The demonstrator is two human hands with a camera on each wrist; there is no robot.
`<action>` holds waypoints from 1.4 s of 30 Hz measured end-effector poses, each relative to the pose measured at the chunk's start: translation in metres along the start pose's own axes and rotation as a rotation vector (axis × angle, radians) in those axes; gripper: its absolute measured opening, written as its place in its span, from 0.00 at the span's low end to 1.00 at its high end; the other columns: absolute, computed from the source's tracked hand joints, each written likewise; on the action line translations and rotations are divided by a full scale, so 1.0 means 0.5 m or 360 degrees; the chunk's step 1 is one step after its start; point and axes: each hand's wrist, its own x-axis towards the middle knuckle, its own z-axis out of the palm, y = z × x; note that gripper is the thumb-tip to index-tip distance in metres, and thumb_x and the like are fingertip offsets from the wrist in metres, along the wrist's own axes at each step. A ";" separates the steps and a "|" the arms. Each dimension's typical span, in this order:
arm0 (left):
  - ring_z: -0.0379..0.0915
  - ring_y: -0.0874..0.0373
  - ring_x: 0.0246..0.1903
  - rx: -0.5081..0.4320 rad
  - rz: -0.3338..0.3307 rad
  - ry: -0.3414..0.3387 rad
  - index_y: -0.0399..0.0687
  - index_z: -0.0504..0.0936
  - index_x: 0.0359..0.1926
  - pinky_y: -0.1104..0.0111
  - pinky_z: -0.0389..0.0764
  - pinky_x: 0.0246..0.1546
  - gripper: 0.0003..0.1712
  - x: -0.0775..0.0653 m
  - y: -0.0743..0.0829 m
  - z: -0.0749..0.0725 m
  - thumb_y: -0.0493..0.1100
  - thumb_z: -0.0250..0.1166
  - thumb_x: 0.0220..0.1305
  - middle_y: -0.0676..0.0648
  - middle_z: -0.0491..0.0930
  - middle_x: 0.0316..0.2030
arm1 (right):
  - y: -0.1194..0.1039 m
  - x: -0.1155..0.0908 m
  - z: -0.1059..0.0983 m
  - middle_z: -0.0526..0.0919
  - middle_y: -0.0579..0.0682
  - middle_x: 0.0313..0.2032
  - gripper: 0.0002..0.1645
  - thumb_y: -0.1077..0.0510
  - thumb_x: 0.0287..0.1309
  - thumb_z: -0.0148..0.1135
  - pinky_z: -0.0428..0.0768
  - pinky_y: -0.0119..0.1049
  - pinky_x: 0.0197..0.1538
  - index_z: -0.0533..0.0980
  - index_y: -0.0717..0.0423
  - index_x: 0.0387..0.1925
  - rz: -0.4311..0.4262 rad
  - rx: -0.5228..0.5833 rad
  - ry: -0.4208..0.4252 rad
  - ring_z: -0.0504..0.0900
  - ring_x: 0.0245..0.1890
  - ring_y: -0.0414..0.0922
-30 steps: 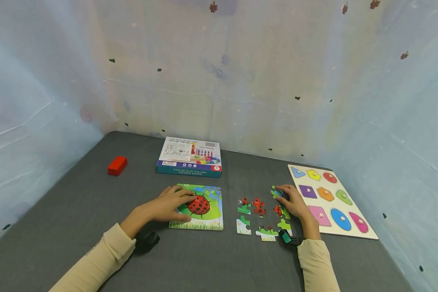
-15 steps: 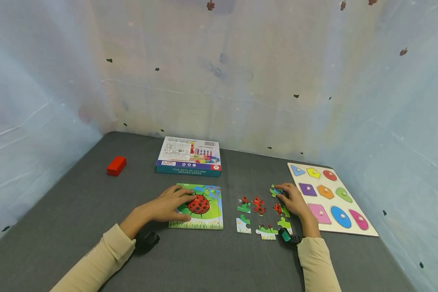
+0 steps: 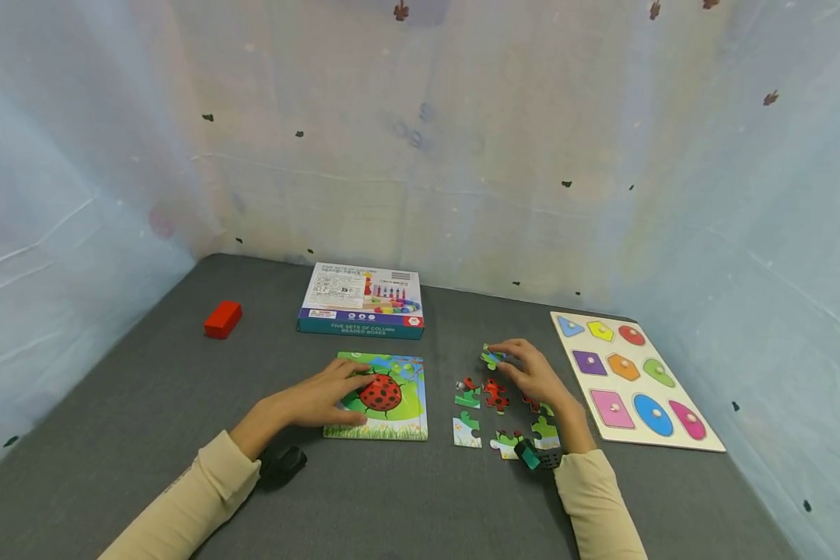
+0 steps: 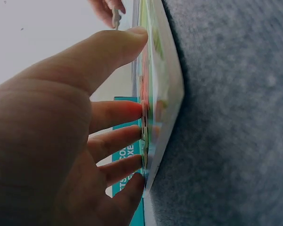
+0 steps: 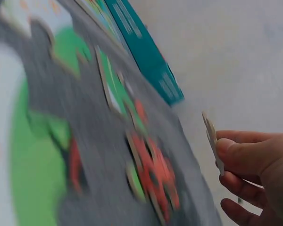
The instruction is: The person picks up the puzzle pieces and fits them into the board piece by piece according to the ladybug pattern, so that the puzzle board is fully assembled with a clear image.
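My left hand (image 3: 315, 398) rests with outstretched fingers on a square ladybug puzzle board (image 3: 407, 404). In the left wrist view its fingertips (image 4: 132, 136) touch the board's face, the thumb apart from the other fingers. My right hand (image 3: 536, 377) pinches a green and blue puzzle piece (image 3: 490, 358) between thumb and fingers, raised off the table. The right wrist view shows that piece (image 5: 212, 143) edge-on. Below it lie several loose pieces, among them a red spotted piece (image 3: 495, 396) and a white and green corner piece (image 3: 466, 430). My right forearm and wrist camera partly hide others.
A teal and white bead box (image 3: 361, 302) lies behind the ladybug board. To the right is a cream shape board (image 3: 633, 381) with knobbed coloured shapes. A red block (image 3: 223, 320) sits at the far left. A pale sheet (image 3: 420, 194) hangs behind the grey table (image 3: 392, 498).
My right hand has lifted the green and blue piece and carried it left, above the red spotted piece. The left hand stays on the ladybug board.
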 end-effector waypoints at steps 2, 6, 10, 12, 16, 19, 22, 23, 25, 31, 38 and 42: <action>0.49 0.45 0.65 -0.0011 -0.0004 -0.0001 0.43 0.63 0.67 0.48 0.63 0.58 0.42 0.000 0.000 0.001 0.61 0.61 0.59 0.42 0.57 0.66 | -0.017 0.011 0.008 0.74 0.61 0.49 0.18 0.65 0.59 0.59 0.69 0.57 0.52 0.75 0.63 0.52 -0.0098 0.0002 -0.0011 0.72 0.52 0.58; 0.49 0.44 0.65 -0.0006 -0.0001 0.0011 0.43 0.64 0.67 0.48 0.64 0.57 0.42 0.001 0.001 0.002 0.61 0.62 0.59 0.42 0.57 0.66 | -0.043 0.030 0.024 0.74 0.61 0.49 0.18 0.66 0.58 0.60 0.69 0.56 0.51 0.75 0.63 0.52 -0.0276 -0.0032 -0.0012 0.72 0.51 0.56; 0.49 0.44 0.65 -0.0008 -0.0001 0.0021 0.43 0.65 0.66 0.48 0.64 0.56 0.41 0.002 0.003 0.002 0.61 0.62 0.58 0.42 0.58 0.66 | -0.071 0.048 0.040 0.73 0.60 0.50 0.19 0.67 0.57 0.60 0.69 0.54 0.52 0.76 0.62 0.51 -0.0375 -0.0028 -0.0037 0.71 0.51 0.55; 0.49 0.43 0.64 -0.0005 0.0000 0.0024 0.43 0.65 0.66 0.48 0.64 0.56 0.41 0.002 0.003 0.001 0.60 0.63 0.58 0.42 0.58 0.66 | -0.083 0.057 0.049 0.73 0.60 0.50 0.18 0.66 0.58 0.60 0.69 0.53 0.53 0.76 0.61 0.51 -0.0394 -0.0026 -0.0063 0.70 0.52 0.54; 0.49 0.43 0.64 0.0001 0.0009 0.0033 0.42 0.65 0.66 0.48 0.64 0.56 0.41 0.002 0.003 0.001 0.59 0.63 0.58 0.42 0.59 0.65 | -0.105 0.069 0.068 0.72 0.59 0.51 0.17 0.66 0.59 0.58 0.68 0.52 0.53 0.76 0.60 0.51 -0.0381 -0.0011 -0.0119 0.69 0.52 0.53; 0.49 0.43 0.64 0.0008 0.0016 0.0037 0.42 0.65 0.66 0.48 0.64 0.56 0.40 0.001 0.003 0.001 0.59 0.63 0.58 0.42 0.59 0.65 | -0.116 0.075 0.083 0.73 0.58 0.50 0.16 0.66 0.60 0.58 0.69 0.51 0.52 0.77 0.60 0.50 -0.0390 -0.0009 -0.0133 0.69 0.52 0.52; 0.49 0.43 0.64 0.0013 0.0020 0.0037 0.42 0.65 0.65 0.48 0.64 0.56 0.40 0.001 0.003 0.002 0.59 0.63 0.58 0.42 0.59 0.65 | -0.124 0.081 0.100 0.74 0.59 0.49 0.16 0.67 0.58 0.59 0.69 0.49 0.51 0.77 0.61 0.49 -0.0457 -0.0035 -0.0125 0.70 0.50 0.52; 0.49 0.43 0.64 0.0013 0.0020 0.0037 0.42 0.65 0.65 0.48 0.64 0.56 0.40 0.001 0.002 0.002 0.59 0.63 0.58 0.42 0.59 0.65 | -0.126 0.083 0.106 0.74 0.59 0.48 0.15 0.68 0.58 0.59 0.69 0.49 0.51 0.78 0.62 0.48 -0.0482 -0.0040 -0.0124 0.70 0.50 0.52; 0.49 0.43 0.64 0.0018 0.0021 0.0036 0.43 0.65 0.66 0.48 0.64 0.56 0.40 0.001 0.002 0.002 0.59 0.63 0.58 0.42 0.59 0.65 | -0.131 0.086 0.116 0.74 0.60 0.48 0.15 0.68 0.58 0.59 0.70 0.48 0.51 0.78 0.63 0.48 -0.0516 -0.0045 -0.0145 0.70 0.50 0.52; 0.49 0.43 0.64 0.0036 0.0016 0.0033 0.43 0.66 0.65 0.48 0.64 0.57 0.40 0.002 0.000 0.003 0.59 0.63 0.58 0.43 0.59 0.65 | -0.145 0.094 0.143 0.73 0.58 0.49 0.15 0.67 0.59 0.58 0.70 0.46 0.52 0.77 0.61 0.49 -0.0494 -0.0039 -0.0241 0.70 0.51 0.51; 0.50 0.44 0.64 0.0033 0.0043 0.0041 0.43 0.65 0.65 0.50 0.65 0.57 0.40 0.006 0.001 0.006 0.59 0.63 0.58 0.42 0.60 0.65 | -0.150 0.105 0.168 0.74 0.57 0.50 0.15 0.67 0.60 0.58 0.71 0.46 0.52 0.77 0.59 0.49 -0.0439 -0.0088 -0.0301 0.70 0.51 0.50; 0.50 0.44 0.64 0.0034 0.0041 0.0049 0.43 0.66 0.65 0.50 0.65 0.57 0.40 0.006 -0.001 0.007 0.58 0.64 0.58 0.43 0.60 0.64 | -0.151 0.108 0.176 0.74 0.57 0.50 0.15 0.66 0.60 0.57 0.70 0.46 0.52 0.77 0.58 0.49 -0.0427 -0.0102 -0.0308 0.70 0.51 0.50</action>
